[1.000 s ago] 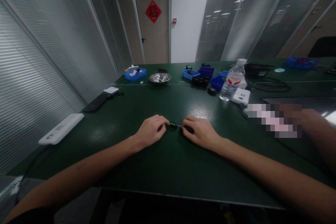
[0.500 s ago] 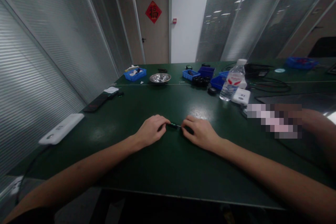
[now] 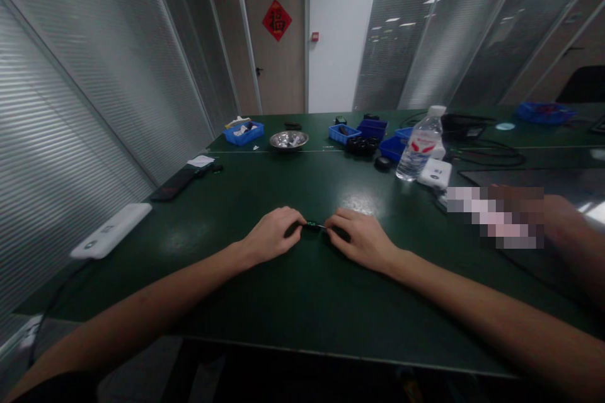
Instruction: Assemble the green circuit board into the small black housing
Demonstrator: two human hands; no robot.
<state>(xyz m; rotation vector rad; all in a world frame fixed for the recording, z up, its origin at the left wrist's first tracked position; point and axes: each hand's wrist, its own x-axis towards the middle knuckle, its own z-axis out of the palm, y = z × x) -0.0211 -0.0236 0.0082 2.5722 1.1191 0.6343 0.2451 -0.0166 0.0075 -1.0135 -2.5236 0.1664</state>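
Note:
A slim dark stick with green markings [image 3: 312,225] lies level between my two hands, just above or on the green table [image 3: 293,289]. My left hand [image 3: 271,236] pinches its left end between thumb and fingers. From its right end a thin silvery shaft [image 3: 322,227] runs to the fingertips of my right hand [image 3: 363,238], which are closed on it. A dark patch inside my right hand's curl may be part of the same thing or shadow. The piece is too small and blurred to name its kind.
A metal bowl [image 3: 288,141] and blue trays [image 3: 244,133] stand farther back. Right of centre is a water bottle [image 3: 420,143] beside a white box [image 3: 435,174]. A white power strip [image 3: 111,231] lies left. Another person's hand [image 3: 551,214] rests at right, partly pixelated.
My hands stay almost in place, with a slight shift of fingers around the stick. The other person's hand at right has moved only slightly.

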